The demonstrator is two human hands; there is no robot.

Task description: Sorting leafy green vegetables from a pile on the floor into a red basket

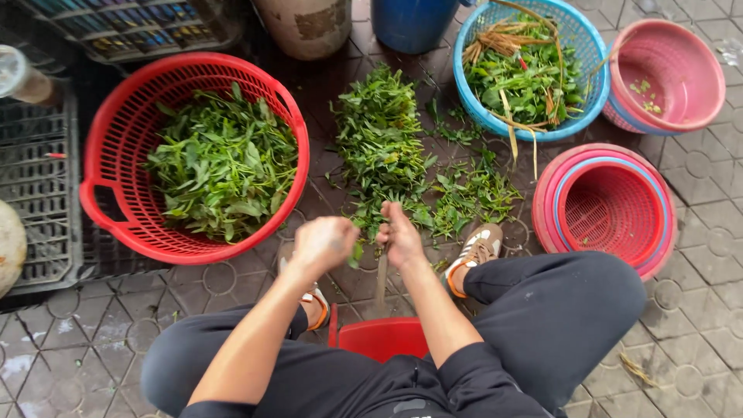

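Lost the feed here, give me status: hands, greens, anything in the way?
Left hand and right hand closed on leafy green sprigs. Loose pile of greens ahead on tiles. Nothing blocking.

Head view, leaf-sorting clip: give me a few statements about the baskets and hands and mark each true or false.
1. The red basket on the left holds green leaves. True.
2. The blue basket is empty. False: it holds green leaves and some tan stalks.
3. A pile of loose leaves lies on the paved ground between the red and blue baskets. True.
4. The left hand rests inside the red basket. False: it is raised in front of the person, close to the right hand, over the ground.
5. The stack of pink and red baskets at the right is full of leaves. False: the top one looks empty.
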